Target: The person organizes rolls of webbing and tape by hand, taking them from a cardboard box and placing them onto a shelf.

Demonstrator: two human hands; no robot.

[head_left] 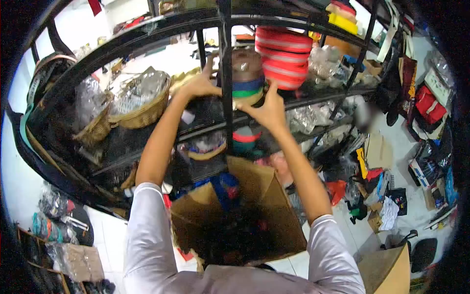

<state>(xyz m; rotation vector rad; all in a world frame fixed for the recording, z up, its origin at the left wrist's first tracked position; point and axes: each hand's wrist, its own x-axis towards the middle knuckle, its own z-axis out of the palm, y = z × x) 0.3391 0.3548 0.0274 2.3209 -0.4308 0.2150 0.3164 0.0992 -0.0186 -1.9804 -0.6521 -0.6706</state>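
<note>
1. We see woven, cloth-like webbing in the red striped rolls (285, 56).
2. We find the cardboard box (283, 228) matt.
3. We see rough wicker in the basket (149, 113).
4. We notice glossy, crinkled plastic bags (324, 63).

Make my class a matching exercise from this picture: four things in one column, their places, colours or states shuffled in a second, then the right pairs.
Things
1. Striped stack
2. Green band
3. Large wicker basket
4. Cardboard box

Places, colours, states
A. To the left of the left hand
B. Open at the top
C. Red with pale stripes, just above the right hand
D. Directly under a blue band

Right pairs
1-C, 2-D, 3-A, 4-B
</note>
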